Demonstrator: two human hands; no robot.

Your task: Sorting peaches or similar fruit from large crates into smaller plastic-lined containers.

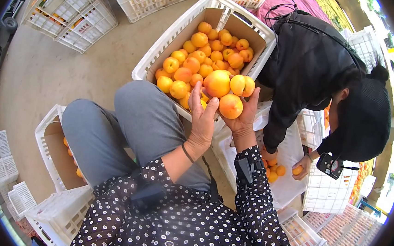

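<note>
My right hand [244, 118], palm up, cradles a few apricots: a round orange one [231, 106], a yellow one with a deep crease [243, 85], and a larger one [217, 83] between both hands. Beside it is my left hand [202, 120], its thumb close under the larger apricot and its fingers spread upward; whether it bears any of that fruit is hidden. Both hands are over the near edge of a white plastic crate [176, 27]. Brown cardboard [237, 24] lines the crate, and many loose apricots [202, 59] fill its lower part.
At the right, a person in black [310, 55] bends over a white-lined crate [294, 148] and handles apricots [274, 170]. A cardboard-lined crate [56, 143] stands beyond my left knee. Stacked crates [83, 27] stand on the concrete floor [119, 54]; more [323, 237] stand at the lower right.
</note>
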